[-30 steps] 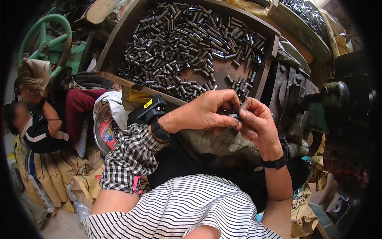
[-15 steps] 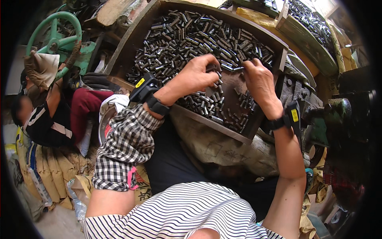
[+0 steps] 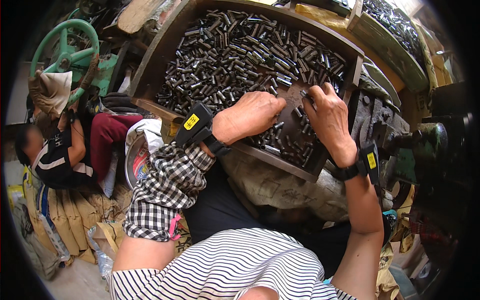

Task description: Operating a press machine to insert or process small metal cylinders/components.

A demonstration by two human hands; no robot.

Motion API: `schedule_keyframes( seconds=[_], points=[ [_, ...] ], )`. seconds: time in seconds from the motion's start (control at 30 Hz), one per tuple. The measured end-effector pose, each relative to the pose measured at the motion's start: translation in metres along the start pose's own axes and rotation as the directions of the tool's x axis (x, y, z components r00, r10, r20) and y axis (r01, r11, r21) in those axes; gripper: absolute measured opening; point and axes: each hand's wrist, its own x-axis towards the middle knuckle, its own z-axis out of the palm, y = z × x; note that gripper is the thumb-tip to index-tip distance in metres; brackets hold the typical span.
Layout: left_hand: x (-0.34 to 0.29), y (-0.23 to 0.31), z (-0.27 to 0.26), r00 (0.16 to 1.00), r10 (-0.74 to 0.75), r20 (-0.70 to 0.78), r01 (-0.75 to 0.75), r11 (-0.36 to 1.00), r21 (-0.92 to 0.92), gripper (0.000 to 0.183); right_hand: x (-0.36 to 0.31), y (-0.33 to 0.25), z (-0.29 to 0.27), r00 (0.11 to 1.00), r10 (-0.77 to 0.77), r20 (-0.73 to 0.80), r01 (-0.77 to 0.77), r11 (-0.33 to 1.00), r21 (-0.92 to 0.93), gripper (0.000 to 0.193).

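While my left hand (image 3: 252,116) and right hand (image 3: 327,117) pinch loosely among metal sleeves (image 3: 240,50), holding unclear, pieces may roll over the tray rim (image 3: 280,162).

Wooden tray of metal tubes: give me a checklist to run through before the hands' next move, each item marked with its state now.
1. Both hands inside the wooden tray: ok; left hand and right hand rest over its near right part.
2. Small dark metal tubes within reach: ok; heaped across the tray, thinner under the hands.
3. A tube pinched in the right hand's fingertips: cannot tell; one lies at the tips, the grip is unclear.
4. Left hand holding a tube: cannot tell; fingers curl down and hide the palm.
5. Wrist devices strapped on: ok, one on each wrist.
6. Nearby seated person apart from the tray: ok.
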Motion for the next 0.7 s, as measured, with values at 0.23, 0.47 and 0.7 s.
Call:
schedule_keyframes(
  seconds=[0.23, 0.47, 0.7],
  points=[
    [0.003, -0.004, 0.001, 0.995, -0.097, -0.024, 0.097, 0.995, 0.023, 0.025, -0.03, -0.008, -0.011, 0.994, 0.044, -0.099, -0.021, 0.976, 0.218, 0.018],
    [0.014, 0.005, 0.01, 0.993, -0.114, -0.029, 0.117, 0.975, 0.187, 0.018, -0.033, -0.011, -0.005, 0.993, 0.051, -0.104, -0.029, 0.978, 0.206, 0.017],
    [0.005, -0.003, 0.01, 0.976, -0.046, -0.211, 0.015, 0.99, -0.142, 0.018, -0.043, -0.018, -0.011, 0.927, 0.371, 0.056, -0.298, 0.636, 0.712, 0.032]
  ],
)
